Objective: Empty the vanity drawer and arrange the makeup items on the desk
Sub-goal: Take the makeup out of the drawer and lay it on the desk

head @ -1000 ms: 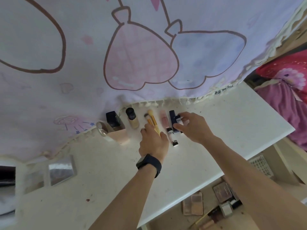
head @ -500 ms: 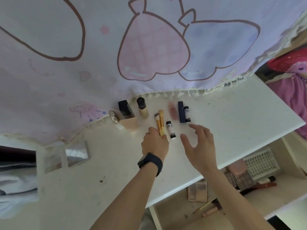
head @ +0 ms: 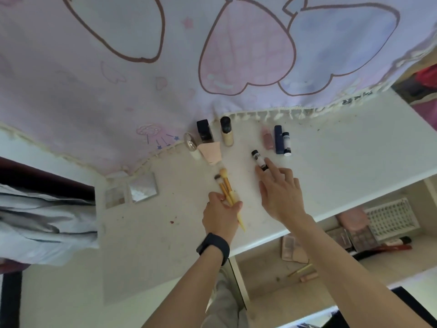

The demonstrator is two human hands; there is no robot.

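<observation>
Lying open, mirror compact [head: 142, 190]: flat on the white desk [head: 343, 147], well left of the left fingers.
Bottle row: beyond the left fingertips, along the curtain [head: 236, 55] hem. It runs from a silver-capped bottle [head: 190, 143] to a black-capped bottle [head: 204, 131] behind a peach box [head: 210, 153], then a beige foundation bottle [head: 227, 136] with a black cap.
Left hand [head: 220, 217]: fingers curled round the brushes, thumb pressed against the handles; a dark wristband [head: 214, 247] sits on the wrist.
Brushes [head: 225, 185]: a small bundle with yellow handles. The bristle heads stick out past the knuckles towards the peach box, and one pointed handle end pokes out at the heel of the hand.
White tube [head: 259, 159]: short, white body with black ends, lying slanted on the desk at the right index fingertip.
Right hand [head: 281, 200]: fingers straight and spread, gripping nothing; the index fingertip [head: 268, 163] touches the tube's near black end.
Tube trio: beyond the right fingertips, apart from the white tube. A pink tube [head: 267, 140], a navy tube [head: 278, 139] and a small black-capped tube [head: 286, 143] lie side by side.
Drawer [head: 264, 294]: pulled out below the desk edge, under the right forearm. It still holds palettes [head: 290, 250] and a white basket [head: 390, 216].
</observation>
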